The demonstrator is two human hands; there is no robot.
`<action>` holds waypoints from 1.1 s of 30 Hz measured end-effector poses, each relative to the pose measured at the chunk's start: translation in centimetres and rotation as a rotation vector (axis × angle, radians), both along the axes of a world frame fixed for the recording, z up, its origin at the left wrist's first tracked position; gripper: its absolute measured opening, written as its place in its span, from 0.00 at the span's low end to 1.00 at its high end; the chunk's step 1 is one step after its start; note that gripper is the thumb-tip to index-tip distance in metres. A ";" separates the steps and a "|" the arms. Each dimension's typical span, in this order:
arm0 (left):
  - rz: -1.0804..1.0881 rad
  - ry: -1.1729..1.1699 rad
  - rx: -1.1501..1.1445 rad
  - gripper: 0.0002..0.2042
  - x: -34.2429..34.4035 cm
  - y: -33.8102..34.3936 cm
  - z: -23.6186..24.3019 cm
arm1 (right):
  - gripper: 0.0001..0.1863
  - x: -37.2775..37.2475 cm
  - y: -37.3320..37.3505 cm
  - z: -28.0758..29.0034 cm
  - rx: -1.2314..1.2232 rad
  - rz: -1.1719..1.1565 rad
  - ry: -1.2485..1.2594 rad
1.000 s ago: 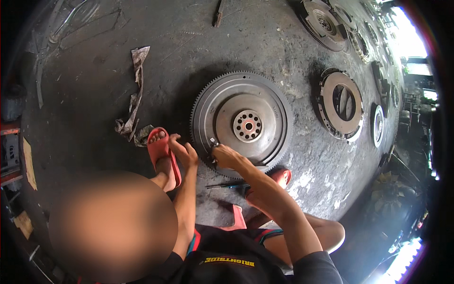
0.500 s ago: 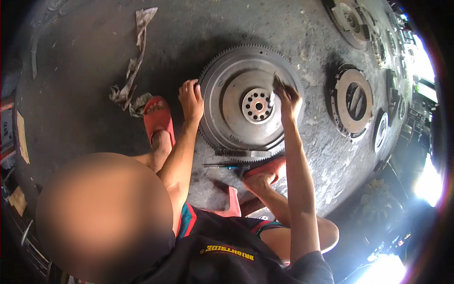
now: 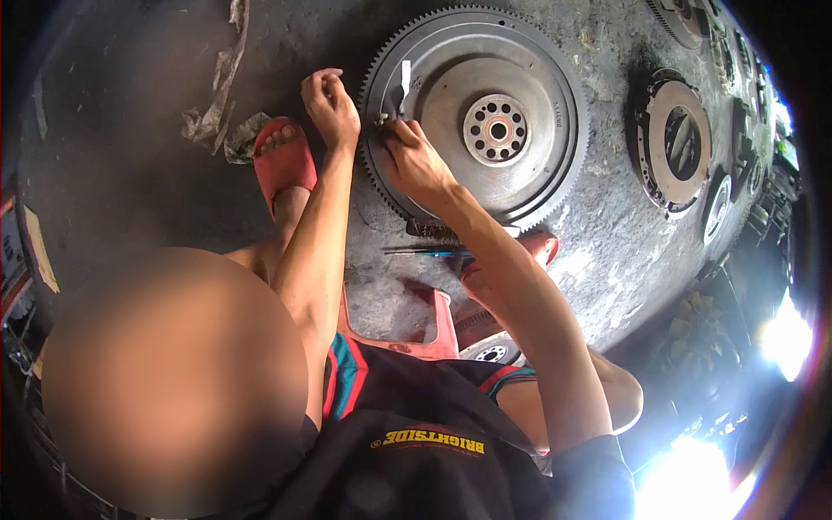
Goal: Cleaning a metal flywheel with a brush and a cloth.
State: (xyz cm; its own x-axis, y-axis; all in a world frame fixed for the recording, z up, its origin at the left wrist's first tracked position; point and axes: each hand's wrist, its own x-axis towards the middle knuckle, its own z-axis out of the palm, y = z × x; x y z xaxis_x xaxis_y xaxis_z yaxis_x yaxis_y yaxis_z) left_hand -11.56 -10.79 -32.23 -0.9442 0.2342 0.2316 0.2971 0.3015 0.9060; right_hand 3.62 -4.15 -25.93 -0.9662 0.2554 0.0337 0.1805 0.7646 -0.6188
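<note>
Blurred patch: a soft round blur is covering the lower left, at about 8 o'clock, and hiding whatever is lying beneath it.
Rag: a crumpled grey strip is trailing across the concrete floor toward 11 o'clock; its top end is running out of view.
Red sandal: it is sitting on a foot just left of the left forearm, toes pointing toward 12 o'clock.
Left hand: it is hovering at the flywheel's 9 o'clock edge with fingers curled together; whether they are pinching anything is too small to tell.
Metal tool: a slim pale strip is standing on the flywheel face near its 9 o'clock rim, long axis running roughly 12 to 6 o'clock, upper end pointing toward 12; its lower end is hidden inside the fist.
Right hand: it is closing tightly around the tool's lower end, knuckles resting over the toothed rim.
Flywheel: the big toothed grey disc is lying flat on the floor at 12 o'clock in the view, its bolt-hole hub facing up; the top arc is being cut off by the frame edge.
Screwdriver: a thin tool is lying on the floor just below the flywheel, long axis 9 to 3 o'clock; its right end is disappearing under the right forearm.
Clutch plate: a ring-shaped part is lying at 2 o'clock, apart from the flywheel.
Glare: bright light at 4 o'clock is washing out the detail there.
</note>
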 end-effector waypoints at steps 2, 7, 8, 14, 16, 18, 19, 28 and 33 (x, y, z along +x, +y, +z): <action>-0.006 -0.042 -0.012 0.08 0.8 0.4 0.3 | 0.09 1.4 0.8 0.2 -0.062 0.111 -0.066; -0.030 -0.084 -0.052 0.10 2.2 0.5 0.5 | 0.12 5.0 2.1 0.5 -0.281 0.244 -0.281; -0.017 -0.067 -0.051 0.10 2.4 0.6 0.3 | 0.12 5.3 1.5 1.1 -0.280 0.256 -0.271; 0.009 -0.054 -0.043 0.10 2.1 0.3 -0.5 | 0.21 5.8 0.0 0.0 -0.299 0.082 -0.267; 0.022 -0.075 -0.063 0.10 1.8 0.3 -0.3 | 0.21 5.7 -0.4 -0.7 -0.283 0.041 -0.226; -0.009 -0.070 -0.055 0.10 1.5 0.5 0.1 | 0.21 5.1 -0.5 -1.2 -0.268 -0.002 -0.176; 0.009 -0.068 -0.028 0.10 1.6 0.9 0.3 | 0.19 4.7 -0.5 -1.5 -0.256 -0.060 -0.121; 0.132 -0.006 0.029 0.13 -1.8 -0.1 0.0 | 0.08 -6.7 8.5 0.3 0.032 -0.725 -0.069; 0.102 -0.008 -0.011 0.11 -2.3 -1.1 0.4 | 0.15 3.4 19.9 8.6 -0.185 -0.881 0.166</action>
State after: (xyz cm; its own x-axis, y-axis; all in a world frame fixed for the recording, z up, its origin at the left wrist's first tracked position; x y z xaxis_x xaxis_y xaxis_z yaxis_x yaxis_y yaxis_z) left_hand -13.88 -11.91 -31.86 -0.9652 0.1388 0.2216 0.2566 0.3398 0.9048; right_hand 7.05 15.77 -17.30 -0.4054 0.9133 0.0401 0.5496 0.2785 -0.7876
